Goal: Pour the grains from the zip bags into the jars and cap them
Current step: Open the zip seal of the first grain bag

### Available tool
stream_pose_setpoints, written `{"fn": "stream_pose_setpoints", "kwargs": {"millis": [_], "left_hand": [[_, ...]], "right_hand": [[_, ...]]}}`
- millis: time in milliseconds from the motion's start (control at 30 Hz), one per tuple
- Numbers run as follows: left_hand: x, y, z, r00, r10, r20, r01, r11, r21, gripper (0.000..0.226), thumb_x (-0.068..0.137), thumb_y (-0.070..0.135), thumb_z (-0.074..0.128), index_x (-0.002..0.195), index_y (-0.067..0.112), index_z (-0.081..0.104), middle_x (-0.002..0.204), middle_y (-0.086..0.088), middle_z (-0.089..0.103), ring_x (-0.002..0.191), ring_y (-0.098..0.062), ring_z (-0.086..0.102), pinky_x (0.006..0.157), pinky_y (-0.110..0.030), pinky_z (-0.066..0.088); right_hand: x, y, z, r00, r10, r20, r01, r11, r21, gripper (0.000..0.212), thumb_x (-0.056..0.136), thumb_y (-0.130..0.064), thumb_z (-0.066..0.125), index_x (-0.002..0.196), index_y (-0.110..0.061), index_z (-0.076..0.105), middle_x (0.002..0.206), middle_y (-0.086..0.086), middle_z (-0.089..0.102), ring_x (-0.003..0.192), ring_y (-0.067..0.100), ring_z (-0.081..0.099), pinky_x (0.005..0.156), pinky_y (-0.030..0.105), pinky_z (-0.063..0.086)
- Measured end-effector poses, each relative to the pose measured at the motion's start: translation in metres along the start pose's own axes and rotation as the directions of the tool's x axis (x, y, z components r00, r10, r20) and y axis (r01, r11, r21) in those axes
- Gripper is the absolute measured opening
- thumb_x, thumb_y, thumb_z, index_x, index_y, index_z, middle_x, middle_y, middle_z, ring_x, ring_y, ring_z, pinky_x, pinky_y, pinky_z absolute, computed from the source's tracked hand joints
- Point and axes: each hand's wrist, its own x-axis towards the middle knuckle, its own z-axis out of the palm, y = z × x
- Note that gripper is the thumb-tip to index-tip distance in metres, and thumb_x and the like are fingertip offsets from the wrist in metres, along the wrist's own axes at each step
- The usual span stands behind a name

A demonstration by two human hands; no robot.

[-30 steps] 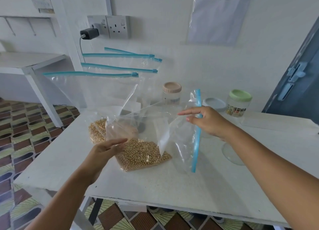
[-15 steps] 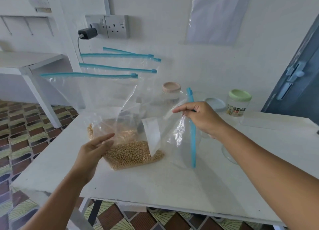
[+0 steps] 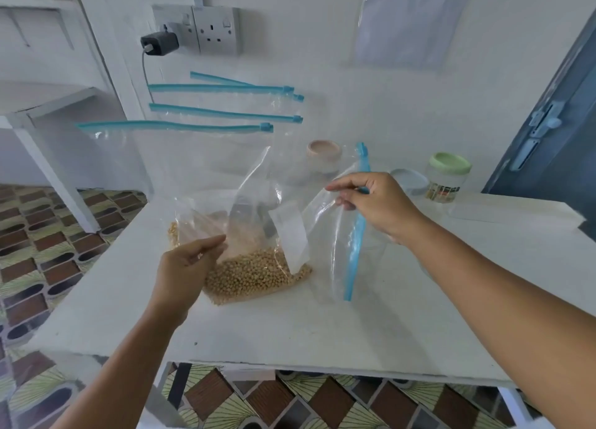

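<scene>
We see the zip bag [image 3: 258, 235] of pale tan grains [image 3: 254, 278] lying on the white table [image 3: 290, 332], near its middle, its grain-filled bottom resting on the surface and its clear upper part raised and crumpled. Its blue zip strip [image 3: 356, 232] runs nearly upright at the bag's right side. Our right hand [image 3: 374, 203] reaches in from the right with the forearm angled down across the table, palm facing down, and pinches the bag's top edge at the zip strip between thumb and fingertips. Our left hand [image 3: 183, 267] comes up from the lower left with the wrist bent slightly; its fingers are extended and close together, pressed against the bag's left side just above the grains. We cannot tell whether the thumb grips the plastic behind it.

Behind this bag stand further zip bags [image 3: 180, 158] with blue strips, one behind another toward the wall; grains show at the base of the nearest. Farther back on the table we see a jar with a beige lid [image 3: 324, 159], a jar with a grey lid [image 3: 409, 182] just behind the right hand, and a jar with a green lid [image 3: 448, 177] to its right. A wall socket [image 3: 216, 30] with a black plug [image 3: 159, 43] sits above.
</scene>
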Motion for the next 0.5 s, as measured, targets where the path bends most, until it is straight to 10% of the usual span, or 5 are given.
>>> {"fn": "stream_pose_setpoints", "kwargs": {"millis": [500], "left_hand": [[-0.001,0.101,-0.017,0.954,0.122,-0.274,-0.15,0.985,-0.084,0.013,0.078,0.026,0.088,0.087,0.032,0.083,0.084,0.009,0.078,0.068,-0.005,0.058,0.069,-0.022,0.052]], "right_hand": [[0.043,-0.055,-0.033,0.993,-0.11,-0.045,0.118,0.956,0.27,0.04,0.101,0.006,0.056,0.091,-0.024,0.081,0.1,-0.003,0.08,0.084,0.017,0.075,0.076,0.021,0.056]]}}
